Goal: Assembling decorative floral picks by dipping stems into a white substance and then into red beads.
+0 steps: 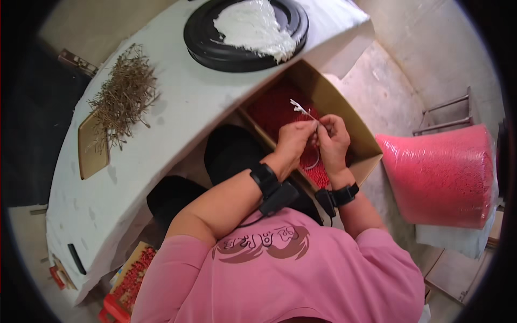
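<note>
Over a cardboard box (349,107), my left hand (293,142) and my right hand (334,144) meet with their fingertips pinched together. A thin twig (308,113) rises from between the two pinches, its branched upper tips coated in white. Below my fingers a pale thin strand curves down; what it belongs to is hidden. Many small red beads (318,175) fill the box beneath my hands. Both hands are closed, and the lower part of the twig is covered by my fingers.
On the white-covered table (183,102) lie a pile of dry brown twigs (126,91), a tan tray (92,153) and a black round stand (207,54) bearing white paste (250,29). A large clear bag of red beads (439,175) stands right. Another bead container (134,274) sits lower left.
</note>
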The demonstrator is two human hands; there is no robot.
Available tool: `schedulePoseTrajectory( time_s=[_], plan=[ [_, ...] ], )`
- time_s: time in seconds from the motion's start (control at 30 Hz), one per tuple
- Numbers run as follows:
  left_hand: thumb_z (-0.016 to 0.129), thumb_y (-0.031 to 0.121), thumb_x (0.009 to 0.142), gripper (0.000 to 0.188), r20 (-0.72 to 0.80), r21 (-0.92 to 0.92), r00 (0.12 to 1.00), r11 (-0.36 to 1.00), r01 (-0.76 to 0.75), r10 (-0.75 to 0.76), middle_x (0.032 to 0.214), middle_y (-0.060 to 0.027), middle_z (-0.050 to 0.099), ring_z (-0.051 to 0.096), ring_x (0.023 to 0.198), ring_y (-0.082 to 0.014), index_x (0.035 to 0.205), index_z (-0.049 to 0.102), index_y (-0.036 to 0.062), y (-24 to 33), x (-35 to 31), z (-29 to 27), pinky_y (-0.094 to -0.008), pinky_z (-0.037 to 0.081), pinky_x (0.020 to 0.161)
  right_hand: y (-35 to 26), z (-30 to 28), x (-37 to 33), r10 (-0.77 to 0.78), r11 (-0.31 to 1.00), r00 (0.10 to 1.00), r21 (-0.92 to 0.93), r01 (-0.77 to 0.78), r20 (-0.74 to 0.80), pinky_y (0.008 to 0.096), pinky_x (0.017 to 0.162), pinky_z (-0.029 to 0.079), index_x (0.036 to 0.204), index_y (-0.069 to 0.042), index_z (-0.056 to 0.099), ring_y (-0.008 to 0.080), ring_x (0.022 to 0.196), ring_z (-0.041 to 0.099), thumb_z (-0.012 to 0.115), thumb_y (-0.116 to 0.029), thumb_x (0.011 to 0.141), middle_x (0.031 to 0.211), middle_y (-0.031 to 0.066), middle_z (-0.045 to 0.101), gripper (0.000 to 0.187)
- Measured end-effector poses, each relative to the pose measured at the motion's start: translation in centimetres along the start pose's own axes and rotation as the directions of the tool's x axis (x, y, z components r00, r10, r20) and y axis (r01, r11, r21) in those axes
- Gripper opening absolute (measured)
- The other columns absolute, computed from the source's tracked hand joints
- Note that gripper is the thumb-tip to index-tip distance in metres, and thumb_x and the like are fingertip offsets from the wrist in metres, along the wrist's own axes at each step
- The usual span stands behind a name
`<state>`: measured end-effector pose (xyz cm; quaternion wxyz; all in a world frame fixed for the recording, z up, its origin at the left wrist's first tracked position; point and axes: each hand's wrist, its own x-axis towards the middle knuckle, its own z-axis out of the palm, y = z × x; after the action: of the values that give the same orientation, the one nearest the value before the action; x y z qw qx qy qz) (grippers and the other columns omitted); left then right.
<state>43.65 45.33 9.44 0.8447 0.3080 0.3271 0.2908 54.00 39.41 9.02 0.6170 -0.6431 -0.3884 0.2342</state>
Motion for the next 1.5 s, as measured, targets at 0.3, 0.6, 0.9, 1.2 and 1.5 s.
schedulePoseTrajectory(
  time_s=[0.3,0.6,0.9,1.2,1.5],
  plan=[
    [0.061,0.015,0.094,0.016,-0.179,-0.085,0.974,0.988,0.126,-0.14,0.078,-0.0027,0.067,0.058,0.061,-0.0094,0.086,0.067,0.0029,-1.0,-0.1,-2.5,-0.0215,0.047,0.052,2.0,1.6,-1.1,-0.051,0.967,0.991,-0.24,0.08,0.125,0.027,0.062,0.05,0.095,-0.004,0.057,0.0128,0.068,0.06,0.062,0.007,0.083,0.081,0.0067,0.059,0.017],
    [0.064,0.024,0.088,0.019,-0.119,0.78,0.965,0.623,-0.056,0.236,0.077,-0.007,0.068,0.063,0.066,-0.0186,0.088,0.067,0.0049,3.1,0.3,-6.3,-0.032,0.051,0.06,13.8,-4.2,3.7,0.408,0.703,0.843,-0.71,-0.045,0.351,0.0423,0.074,0.054,0.1,0.0,0.065,0.0336,0.081,0.067,0.061,-0.017,0.087,0.092,0.0204,0.068,0.022],
    [0.06,0.023,0.085,0.017,0.161,0.977,0.929,0.081,-0.198,0.334,0.081,-0.0137,0.066,0.064,0.077,-0.0352,0.088,0.067,0.0084,3.2,-0.8,-10.2,-0.0428,0.051,0.069,23.8,-3.8,-0.9,0.757,0.13,0.64,-0.99,0.049,0.131,0.0441,0.101,0.047,0.125,-0.007,0.057,0.0341,0.124,0.053,0.058,-0.017,0.086,0.135,0.0195,0.053,0.04],
    [0.057,0.021,0.085,0.016,0.232,0.935,0.908,0.178,-0.307,0.349,0.084,-0.0138,0.066,0.063,0.085,-0.0354,0.086,0.063,0.0061,3.1,-0.6,-10.9,-0.0464,0.05,0.075,25.9,-2.9,-0.8,0.949,0.246,0.294,-0.845,-0.475,0.111,0.0399,0.095,0.05,0.124,-0.004,0.06,0.03,0.114,0.06,0.06,-0.016,0.085,0.126,0.0169,0.061,0.042],
    [0.057,0.021,0.085,0.016,0.236,0.942,0.907,0.146,-0.301,0.348,0.084,-0.0134,0.065,0.063,0.085,-0.0346,0.086,0.062,0.0057,3.4,-0.6,-9.9,-0.0452,0.05,0.074,36.4,-1.4,0.2,0.916,0.383,0.291,-0.824,-0.418,0.278,0.0386,0.089,0.051,0.119,-0.008,0.063,0.0268,0.108,0.063,0.059,-0.016,0.088,0.123,0.0086,0.064,0.033]
  ],
)
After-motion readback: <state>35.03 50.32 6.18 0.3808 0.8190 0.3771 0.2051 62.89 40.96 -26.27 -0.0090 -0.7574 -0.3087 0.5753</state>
